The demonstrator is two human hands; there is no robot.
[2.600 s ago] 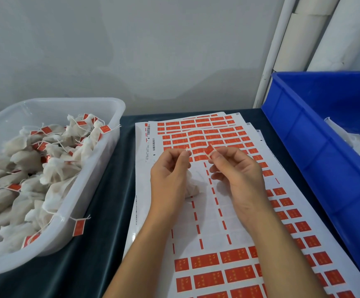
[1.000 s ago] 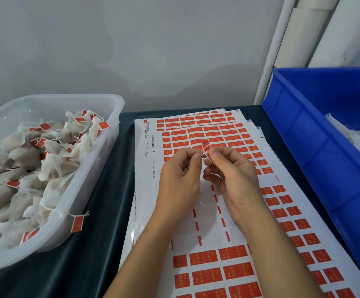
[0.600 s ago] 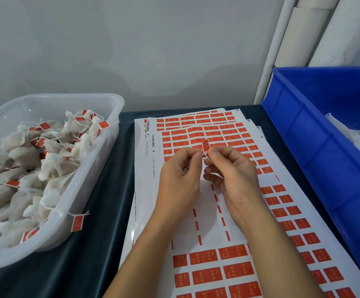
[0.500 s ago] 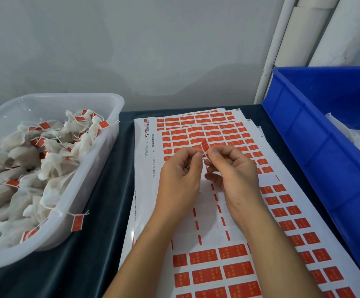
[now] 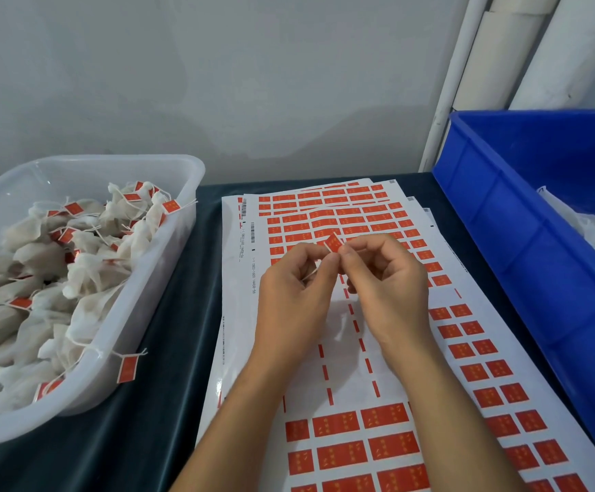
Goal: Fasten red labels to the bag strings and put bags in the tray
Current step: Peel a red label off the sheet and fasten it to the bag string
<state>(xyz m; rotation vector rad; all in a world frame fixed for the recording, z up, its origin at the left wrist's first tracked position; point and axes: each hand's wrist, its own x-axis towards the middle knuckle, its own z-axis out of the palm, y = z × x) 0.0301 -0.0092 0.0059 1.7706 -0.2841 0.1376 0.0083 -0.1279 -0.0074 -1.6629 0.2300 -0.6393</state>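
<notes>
Beside the bag-filled tray, both hands pinch a red label.

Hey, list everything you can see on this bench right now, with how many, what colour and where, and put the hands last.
clear tray: one, see-through plastic, left side of the table
bags: many, white, piled in the clear tray, most with red tags on strings
label sheets: several overlapping, white with red stickers, centre
loose label: one, red, pinched between both hands above the sheets
string: one, white, at the left hand
blue bin: one, right side, white material inside
tablecloth: one, dark
pipes: white, back right against the wall
left hand: one, centre, pinching the label
right hand: one, centre, pinching the label
</notes>
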